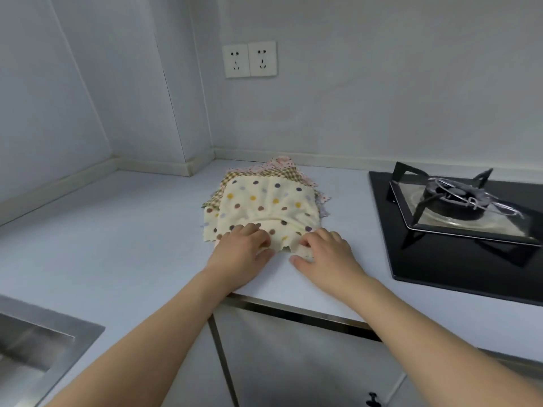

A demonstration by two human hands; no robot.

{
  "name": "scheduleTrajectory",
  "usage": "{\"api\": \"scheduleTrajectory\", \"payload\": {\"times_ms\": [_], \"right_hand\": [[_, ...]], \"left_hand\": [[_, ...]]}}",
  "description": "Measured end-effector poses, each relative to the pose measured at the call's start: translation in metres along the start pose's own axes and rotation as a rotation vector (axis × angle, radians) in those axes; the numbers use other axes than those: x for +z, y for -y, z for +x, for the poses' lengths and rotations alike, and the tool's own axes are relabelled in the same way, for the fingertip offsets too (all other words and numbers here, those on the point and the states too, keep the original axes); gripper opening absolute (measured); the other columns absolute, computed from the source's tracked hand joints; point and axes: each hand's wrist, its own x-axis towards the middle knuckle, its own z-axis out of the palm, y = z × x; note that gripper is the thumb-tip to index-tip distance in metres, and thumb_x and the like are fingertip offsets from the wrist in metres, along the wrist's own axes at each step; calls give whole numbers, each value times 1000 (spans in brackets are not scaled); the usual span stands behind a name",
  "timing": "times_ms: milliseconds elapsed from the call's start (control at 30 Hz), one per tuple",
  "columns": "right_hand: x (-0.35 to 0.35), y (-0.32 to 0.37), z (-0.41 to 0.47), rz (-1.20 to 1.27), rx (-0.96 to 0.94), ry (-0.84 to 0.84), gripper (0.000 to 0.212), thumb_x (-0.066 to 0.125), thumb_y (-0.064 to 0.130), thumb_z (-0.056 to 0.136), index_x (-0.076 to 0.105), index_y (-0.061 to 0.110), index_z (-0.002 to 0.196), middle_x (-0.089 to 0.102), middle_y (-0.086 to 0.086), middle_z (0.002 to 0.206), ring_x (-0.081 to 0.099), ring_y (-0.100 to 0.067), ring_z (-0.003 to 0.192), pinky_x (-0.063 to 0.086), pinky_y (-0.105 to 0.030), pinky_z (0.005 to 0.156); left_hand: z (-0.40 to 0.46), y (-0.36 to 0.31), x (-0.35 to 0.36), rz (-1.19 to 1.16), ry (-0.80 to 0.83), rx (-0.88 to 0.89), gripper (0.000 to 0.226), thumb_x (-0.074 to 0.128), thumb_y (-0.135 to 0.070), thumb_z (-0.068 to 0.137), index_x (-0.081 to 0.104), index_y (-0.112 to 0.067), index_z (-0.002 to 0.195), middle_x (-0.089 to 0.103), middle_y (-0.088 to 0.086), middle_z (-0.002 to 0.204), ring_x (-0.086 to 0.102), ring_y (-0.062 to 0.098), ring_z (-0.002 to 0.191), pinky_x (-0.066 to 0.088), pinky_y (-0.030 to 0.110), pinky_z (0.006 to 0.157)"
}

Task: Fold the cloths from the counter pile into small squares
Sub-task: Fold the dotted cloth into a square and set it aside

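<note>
On pale counter [117,230]: cloth pile [264,198], hob [458,230] right, sink [35,342] left.

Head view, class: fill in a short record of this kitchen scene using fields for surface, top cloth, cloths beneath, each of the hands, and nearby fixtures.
surface: pale counter
top cloth: cream polka-dot cloth, near edge bunched
cloths beneath: checked cloth and others, mostly hidden
left hand: pinches the near edge
right hand: pinches the near edge
fixtures: gas stove at right, sink at lower left, wall sockets
</note>
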Motion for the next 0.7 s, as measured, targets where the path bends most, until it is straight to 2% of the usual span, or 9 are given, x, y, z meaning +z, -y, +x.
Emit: {"api": "scheduleTrajectory", "payload": {"times_ms": [67,133,267,367,433,500,600,667,700], "right_hand": [[-1,6,-1,-20,25,-11,48,46,55,91,51,23,126,46,3,129,40,-22,120,31,-35,100],[-4,9,-1,-51,7,-12,39,46,53,93,54,23,117,49,3,122,42,-23,116,33,-34,96],[-15,9,-2,-133,-56,-28,21,40,27,99,56,17,108,54,-3,113,48,-26,106,35,-34,88],[-35,11,-4,-22,-18,-71,14,41,19,96,51,12,104,58,-7,105,54,-28,95,39,-35,75],[-60,14,-6,107,18,-123,10,43,17,95,48,15,103,57,-4,99,54,-25,86,38,-33,67],[-91,17,-11,181,30,-216,14,42,12,94,49,15,105,52,2,98,50,-21,85,33,-31,67],[-139,23,-19,207,25,-343,18,40,11,93,54,13,105,52,3,99,51,-20,88,37,-31,71],[-167,26,-25,131,32,-378,18,39,12,92,57,10,91,57,-1,89,52,-22,81,40,-32,65],[-180,27,-28,83,41,-382,20,38,11,90,57,9,82,57,-3,81,51,-24,76,39,-32,61]], "left_hand": [[2,-8,0,65,-13,9,21,44,-32,98,61,-20,104,56,-3,105,51,24,97,43,37,80],[7,-11,-4,67,16,-4,22,38,-24,100,59,-19,107,56,-1,103,50,24,95,42,36,80],[25,-15,-27,-117,-33,-111,15,37,-13,99,48,-14,90,54,3,88,50,27,82,45,43,73],[30,-29,-52,-137,-55,-91,14,32,-17,102,42,-14,92,54,5,83,51,30,75,43,46,68],[33,-37,-72,-138,-96,-71,15,32,-18,102,42,-13,94,57,11,80,53,34,73,44,47,64],[33,-45,-97,-174,-106,-49,17,34,-22,102,46,-12,96,60,12,80,55,34,73,45,48,65],[28,-60,-138,-257,-36,8,16,45,-32,98,50,-17,93,60,3,78,56,24,70,46,40,62],[22,-72,-166,-366,61,-3,14,53,-31,90,54,-17,90,55,-4,73,49,19,62,42,33,53],[19,-79,-179,-428,106,-12,12,53,-28,85,56,-16,88,53,-5,71,47,18,62,41,31,53]]}}
